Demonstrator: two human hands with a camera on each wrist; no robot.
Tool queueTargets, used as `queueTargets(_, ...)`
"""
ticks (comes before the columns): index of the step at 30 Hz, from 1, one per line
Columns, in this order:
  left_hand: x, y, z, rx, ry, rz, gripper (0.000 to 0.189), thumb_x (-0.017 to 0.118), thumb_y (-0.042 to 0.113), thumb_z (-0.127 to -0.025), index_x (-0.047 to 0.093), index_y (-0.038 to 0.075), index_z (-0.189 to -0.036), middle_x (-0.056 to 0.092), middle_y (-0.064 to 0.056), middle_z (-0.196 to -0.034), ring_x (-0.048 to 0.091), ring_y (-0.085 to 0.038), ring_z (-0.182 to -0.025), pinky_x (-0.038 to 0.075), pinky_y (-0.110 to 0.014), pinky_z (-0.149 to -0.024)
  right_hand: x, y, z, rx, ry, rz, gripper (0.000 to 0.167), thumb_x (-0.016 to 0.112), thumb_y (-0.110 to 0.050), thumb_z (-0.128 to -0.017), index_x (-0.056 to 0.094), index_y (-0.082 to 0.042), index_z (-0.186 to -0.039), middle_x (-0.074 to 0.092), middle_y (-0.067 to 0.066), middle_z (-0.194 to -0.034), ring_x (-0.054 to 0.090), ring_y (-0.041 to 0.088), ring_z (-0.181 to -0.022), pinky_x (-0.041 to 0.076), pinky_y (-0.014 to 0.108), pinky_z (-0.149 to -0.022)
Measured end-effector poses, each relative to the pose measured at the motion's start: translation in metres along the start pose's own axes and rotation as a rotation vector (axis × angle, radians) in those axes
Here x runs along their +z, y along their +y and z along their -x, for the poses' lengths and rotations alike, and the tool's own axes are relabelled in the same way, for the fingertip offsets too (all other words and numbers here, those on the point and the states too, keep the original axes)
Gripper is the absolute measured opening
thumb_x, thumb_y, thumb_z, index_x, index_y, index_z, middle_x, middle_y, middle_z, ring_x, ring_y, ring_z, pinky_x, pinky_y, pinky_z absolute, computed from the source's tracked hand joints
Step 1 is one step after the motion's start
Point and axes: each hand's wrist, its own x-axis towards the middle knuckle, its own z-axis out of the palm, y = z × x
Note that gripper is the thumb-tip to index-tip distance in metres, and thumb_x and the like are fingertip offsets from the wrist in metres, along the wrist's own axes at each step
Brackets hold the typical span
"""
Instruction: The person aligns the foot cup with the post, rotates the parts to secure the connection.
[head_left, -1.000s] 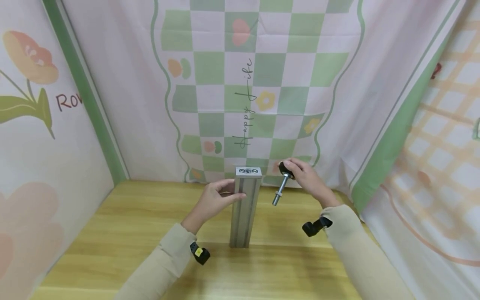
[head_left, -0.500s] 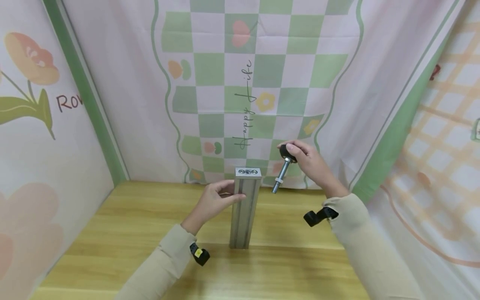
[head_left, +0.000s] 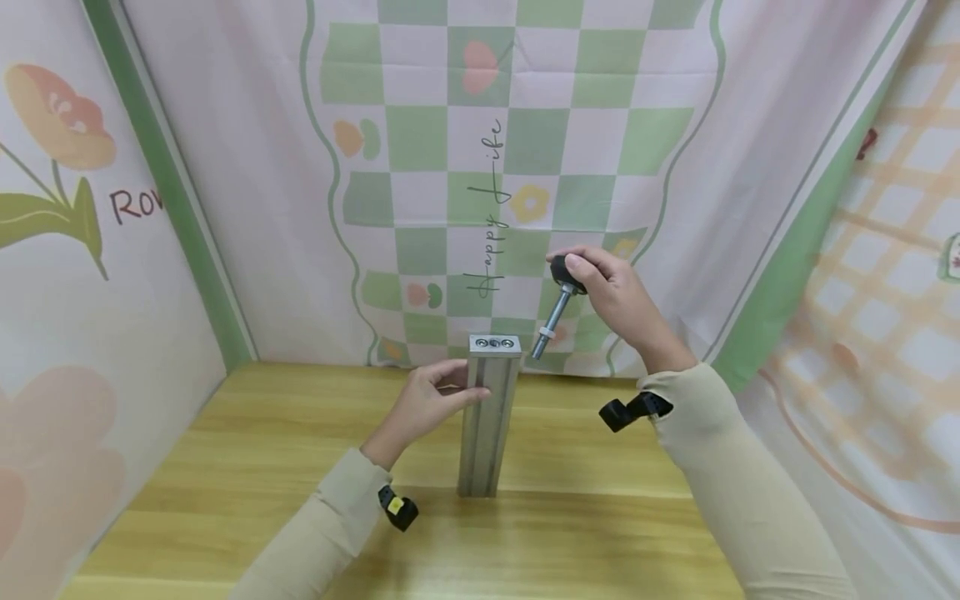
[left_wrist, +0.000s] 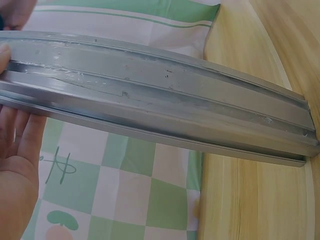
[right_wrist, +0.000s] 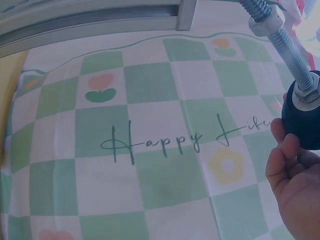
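Note:
An aluminium profile (head_left: 487, 433) stands upright on the table, its top closed by an end plate (head_left: 495, 343) with three round holes. My left hand (head_left: 427, 404) holds it near the top, thumb on the front and fingers behind; the left wrist view shows the grooved profile (left_wrist: 165, 95) running down to the wood. Just right of the top, in the air, my right hand (head_left: 618, 304) grips the black base of a levelling foot (head_left: 556, 313). Its threaded stud slants down and left, apart from the profile. The right wrist view shows nuts on the stud (right_wrist: 287, 52).
A wooden table (head_left: 300, 467) lies beneath. Behind it hangs a checked cloth (head_left: 420, 133), with more printed cloth at the left (head_left: 60, 350) and right (head_left: 885, 350). A black wrist camera (head_left: 633, 410) sits on each sleeve.
My right hand has lifted the levelling foot and brought it slightly left, toward the profile's top. The left hand and the profile have stayed in place.

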Motion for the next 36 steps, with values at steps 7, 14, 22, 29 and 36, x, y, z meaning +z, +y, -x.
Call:
queueTargets(7,0.0,0.003,0.001,-0.019,0.0,0.003,0.033,0.081,0.027,-0.087,0.072,0.012,-0.115,0.068,-0.003,-0.099,0.067,-0.018,-0.096,0.057,-0.032,-0.083,0.004,-0.014,-0.01,-0.042,0.016,0.01,0.037,0.046,-0.03,-0.107,0.065,-0.009,-0.131,0.061,0.01,-0.131,0.055,0.02,-0.109,0.046,0.027,-0.083)
queueTargets(14,0.0,0.002,0.0,-0.021,0.008,0.012,0.035,0.08,0.022,-0.088,0.071,0.009,-0.119,0.068,-0.003,-0.102,0.067,-0.019,-0.098,0.057,-0.033,-0.085,0.007,-0.021,-0.016,-0.056,0.014,0.059,0.037,0.048,-0.034,-0.107,0.066,-0.014,-0.133,0.062,0.009,-0.124,0.054,0.02,-0.105,0.045,0.03,-0.081)
queueTargets(22,-0.001,0.0,0.0,0.001,-0.005,0.005,0.031,0.081,0.031,-0.087,0.073,0.013,-0.111,0.068,-0.003,-0.099,0.067,-0.018,-0.096,0.057,-0.032,-0.084,0.016,-0.028,-0.023,-0.126,0.027,0.084,0.033,0.056,-0.032,-0.104,0.068,-0.019,-0.132,0.064,0.004,-0.114,0.06,0.017,-0.092,0.047,0.028,-0.071)
queueTargets(29,0.0,-0.002,-0.001,0.011,-0.003,0.0,0.03,0.081,0.036,-0.086,0.073,0.014,-0.106,0.068,-0.002,-0.097,0.067,-0.017,-0.095,0.057,-0.032,-0.084,0.022,-0.033,-0.027,-0.164,-0.001,0.11,0.035,0.059,-0.034,-0.102,0.067,-0.019,-0.133,0.064,0.0,-0.125,0.061,0.014,-0.102,0.051,0.034,-0.081)
queueTargets(36,-0.001,-0.003,-0.002,0.023,-0.006,-0.002,0.027,0.08,0.038,-0.087,0.072,0.016,-0.1,0.068,-0.002,-0.095,0.068,-0.016,-0.094,0.057,-0.032,-0.085,0.028,-0.038,-0.03,-0.19,-0.045,0.115,0.038,0.062,-0.035,-0.099,0.067,-0.018,-0.133,0.064,0.0,-0.128,0.055,0.016,-0.113,0.049,0.043,-0.087)
